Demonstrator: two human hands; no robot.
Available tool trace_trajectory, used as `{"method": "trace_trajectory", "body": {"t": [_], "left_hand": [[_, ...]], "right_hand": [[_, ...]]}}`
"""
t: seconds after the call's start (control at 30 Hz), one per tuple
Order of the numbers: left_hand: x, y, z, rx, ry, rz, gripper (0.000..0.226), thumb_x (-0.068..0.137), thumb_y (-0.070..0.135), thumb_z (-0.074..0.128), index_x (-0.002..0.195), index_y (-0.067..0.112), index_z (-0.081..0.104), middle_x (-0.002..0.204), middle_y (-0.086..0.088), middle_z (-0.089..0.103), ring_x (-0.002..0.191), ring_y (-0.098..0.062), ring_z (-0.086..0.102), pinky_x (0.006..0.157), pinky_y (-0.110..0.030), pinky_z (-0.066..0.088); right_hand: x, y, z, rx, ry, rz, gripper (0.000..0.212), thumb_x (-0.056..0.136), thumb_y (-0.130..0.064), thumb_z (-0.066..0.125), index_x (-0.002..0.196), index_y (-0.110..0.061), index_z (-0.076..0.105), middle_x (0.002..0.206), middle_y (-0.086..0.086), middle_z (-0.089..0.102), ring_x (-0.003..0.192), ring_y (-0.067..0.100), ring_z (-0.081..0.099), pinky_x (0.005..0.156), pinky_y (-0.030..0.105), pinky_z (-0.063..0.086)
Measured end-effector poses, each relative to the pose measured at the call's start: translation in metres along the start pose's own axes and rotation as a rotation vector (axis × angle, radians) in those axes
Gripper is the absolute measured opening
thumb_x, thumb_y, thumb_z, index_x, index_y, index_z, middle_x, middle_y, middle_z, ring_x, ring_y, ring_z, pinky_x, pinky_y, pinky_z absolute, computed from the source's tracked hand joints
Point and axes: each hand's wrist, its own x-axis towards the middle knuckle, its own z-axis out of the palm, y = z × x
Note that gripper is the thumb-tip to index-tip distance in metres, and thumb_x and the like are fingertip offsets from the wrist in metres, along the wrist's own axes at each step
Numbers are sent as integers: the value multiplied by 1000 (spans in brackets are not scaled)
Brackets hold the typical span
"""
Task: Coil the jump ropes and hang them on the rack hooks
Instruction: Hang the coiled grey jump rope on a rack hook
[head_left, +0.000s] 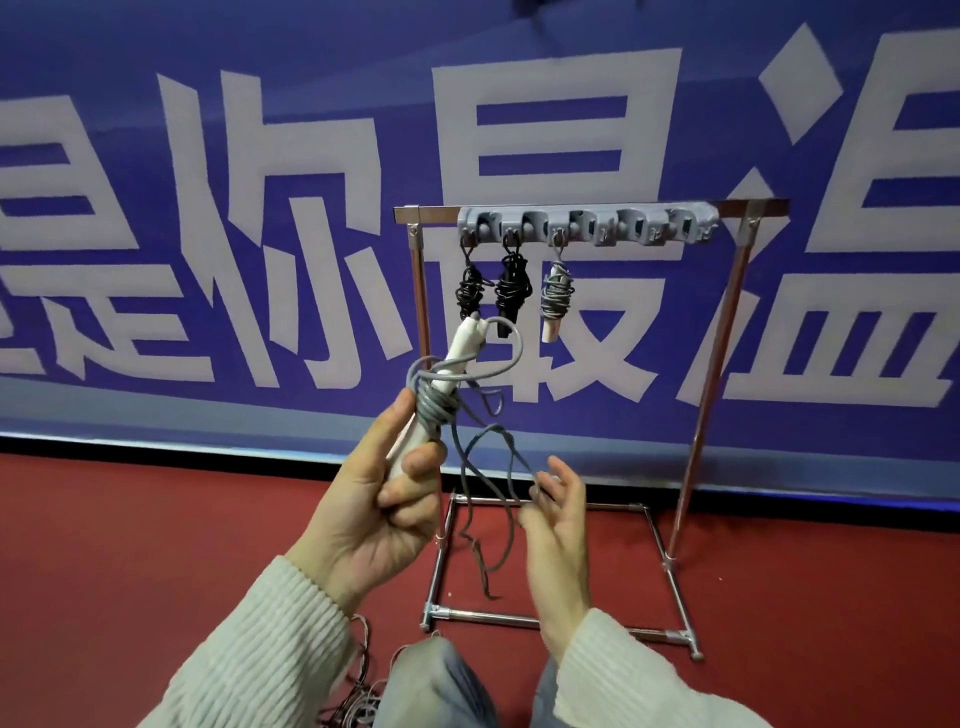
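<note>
My left hand grips the white handles of a grey jump rope, held upright in front of the rack, with several turns of cord wound round them. The loose cord hangs down in loops toward the floor. My right hand is beside it, and the cord runs between its thumb and fingertips. On the grey hook strip of the metal rack hang three coiled ropes: two black ones and a grey one with white handles. The hooks to their right are bare.
The rack stands on a red floor against a blue banner with large white characters. Its base frame lies just ahead of my knees. More tangled cords lie on the floor by my left sleeve.
</note>
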Motion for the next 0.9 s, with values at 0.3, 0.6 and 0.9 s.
{"method": "trace_trajectory", "body": {"t": [0.3, 0.6, 0.9], "left_hand": [[0, -6, 4, 1, 33, -20, 61, 59, 29, 99, 113, 21, 73, 54, 5, 42, 30, -3, 23, 33, -14, 11], [3, 6, -6, 32, 89, 71, 59, 54, 29, 101, 107, 21, 76, 54, 7, 41, 30, -4, 21, 36, -15, 8], [-9, 85, -48, -29, 302, 413, 25, 99, 46, 57, 103, 23, 67, 56, 11, 41, 41, -5, 15, 34, -19, 15]], "right_hand": [[-11, -17, 19, -200, -180, -166, 44, 66, -57, 71, 102, -32, 68, 105, -11, 73, 101, 5, 69, 93, 30, 53], [7, -19, 29, 96, -483, 92, 15, 102, -22, 58, 89, -18, 64, 61, 5, 38, 48, 11, 33, 42, 21, 27], [45, 15, -68, -101, -519, 217, 44, 75, -57, 70, 61, -23, 47, 55, -1, 23, 40, 8, 16, 35, 16, 15]]}}
